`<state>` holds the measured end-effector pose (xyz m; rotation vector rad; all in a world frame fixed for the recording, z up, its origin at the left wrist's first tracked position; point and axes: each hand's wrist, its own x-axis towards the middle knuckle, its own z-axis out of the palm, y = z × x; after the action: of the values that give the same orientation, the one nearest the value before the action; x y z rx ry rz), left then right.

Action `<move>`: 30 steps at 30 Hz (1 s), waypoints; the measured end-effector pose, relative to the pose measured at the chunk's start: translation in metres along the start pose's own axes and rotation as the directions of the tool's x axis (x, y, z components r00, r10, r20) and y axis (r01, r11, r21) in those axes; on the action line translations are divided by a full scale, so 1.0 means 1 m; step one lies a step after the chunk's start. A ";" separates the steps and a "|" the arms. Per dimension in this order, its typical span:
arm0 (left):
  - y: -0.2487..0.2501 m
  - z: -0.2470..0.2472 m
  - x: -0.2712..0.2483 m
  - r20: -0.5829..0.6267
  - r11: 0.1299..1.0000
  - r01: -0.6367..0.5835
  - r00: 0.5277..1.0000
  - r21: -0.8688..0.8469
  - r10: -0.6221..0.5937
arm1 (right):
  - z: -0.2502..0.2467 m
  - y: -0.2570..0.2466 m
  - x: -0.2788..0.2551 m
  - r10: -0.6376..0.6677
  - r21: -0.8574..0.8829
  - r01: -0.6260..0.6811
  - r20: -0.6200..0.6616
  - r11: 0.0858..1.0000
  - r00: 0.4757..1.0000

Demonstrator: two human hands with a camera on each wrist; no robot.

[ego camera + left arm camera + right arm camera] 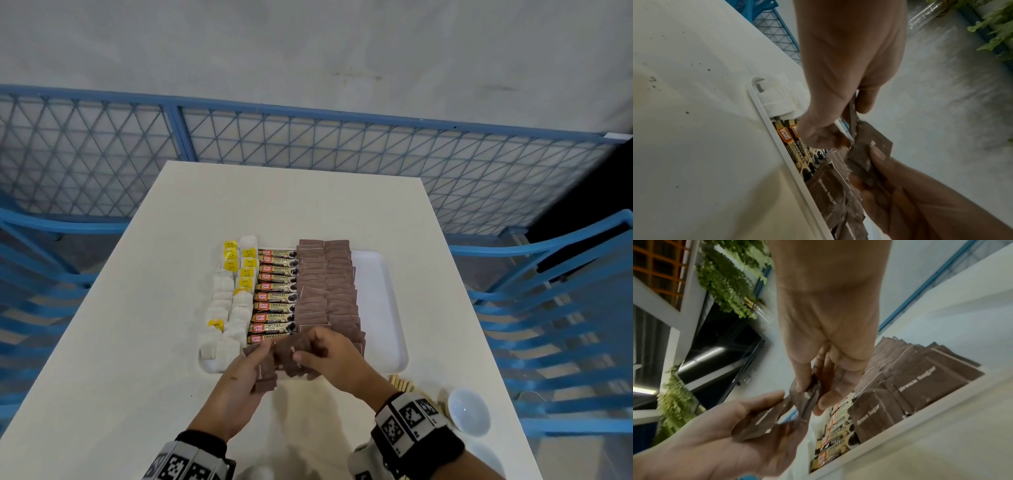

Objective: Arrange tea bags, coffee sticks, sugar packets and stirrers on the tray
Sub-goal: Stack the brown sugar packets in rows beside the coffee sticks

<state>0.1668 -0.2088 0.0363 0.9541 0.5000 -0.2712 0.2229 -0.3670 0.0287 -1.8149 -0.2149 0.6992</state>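
On the tray (394,308), tea bags (226,308), coffee sticks (274,296) and sugar packets (325,291) are lying in rows. The left hand (239,380) is gripping a spare stack of packets (265,375), seemingly as a supply, while the right hand (329,356) is pinching one packet (289,349), probably for the near row. Stirrers (404,383) are waiting beside the bowl (469,411).

Dim, soft light; blurred, warped wrist views.

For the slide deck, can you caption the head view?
Both hands, left hand and right hand, hold brown sugar packets over the near edge of the white tray.
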 end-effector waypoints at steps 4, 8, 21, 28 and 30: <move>0.002 -0.001 -0.001 -0.016 0.997 0.080 0.997 -0.016 -0.081 | -0.019 -0.002 -0.008 0.063 0.170 -0.057 -0.033 0.984 0.997; 0.005 0.000 -0.002 -0.004 0.991 0.133 0.991 -0.026 -0.133 | -0.038 0.007 -0.016 0.098 0.153 -0.080 -0.112 0.985 0.989; 0.002 0.008 0.007 -0.024 0.944 0.180 0.983 0.276 -0.180 | -0.061 0.035 -0.020 0.006 -0.399 -0.124 -0.284 0.908 0.959; -0.008 0.005 0.026 0.092 0.299 -0.136 0.983 0.945 0.157 | -0.058 0.040 -0.013 -0.089 -0.584 0.002 -0.121 0.812 0.989; -0.012 0.009 0.032 0.162 0.167 -0.205 0.957 0.964 0.241 | -0.055 0.043 -0.010 -0.106 -0.636 0.027 -0.087 0.771 0.991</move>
<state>0.1916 -0.2235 0.0153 2.3412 0.1179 -0.2990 0.2372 -0.4316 0.0044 -2.4775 -0.4806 0.4894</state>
